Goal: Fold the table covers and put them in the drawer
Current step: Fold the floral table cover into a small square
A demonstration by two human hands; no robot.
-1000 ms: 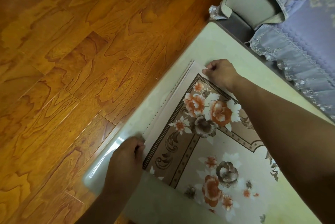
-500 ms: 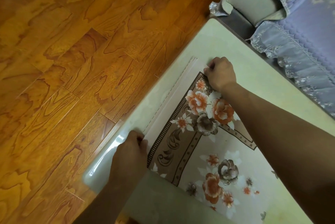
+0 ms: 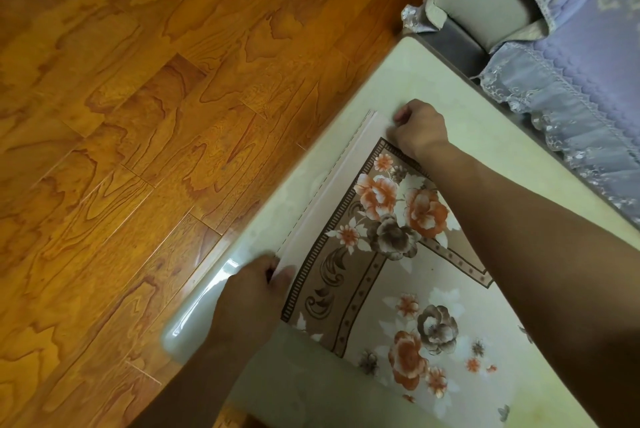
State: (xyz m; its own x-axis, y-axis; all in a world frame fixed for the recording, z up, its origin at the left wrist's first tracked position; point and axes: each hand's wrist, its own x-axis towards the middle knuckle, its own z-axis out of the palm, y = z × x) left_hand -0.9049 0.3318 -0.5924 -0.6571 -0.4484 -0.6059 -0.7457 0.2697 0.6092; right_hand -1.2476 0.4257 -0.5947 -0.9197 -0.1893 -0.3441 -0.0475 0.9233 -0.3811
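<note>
Since a moment ago both hands have slid the cover (image 3: 398, 254) slightly toward the frame's upper right on the desk (image 3: 433, 81), left hand (image 3: 252, 292) and right hand (image 3: 419, 128) fingers pinching its folded edge, so squaring looks nearly finished.

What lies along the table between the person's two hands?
In the head view, only the pale hemmed edge of the floral table cover spans from the left hand to the right hand; nothing else lies there.
</note>
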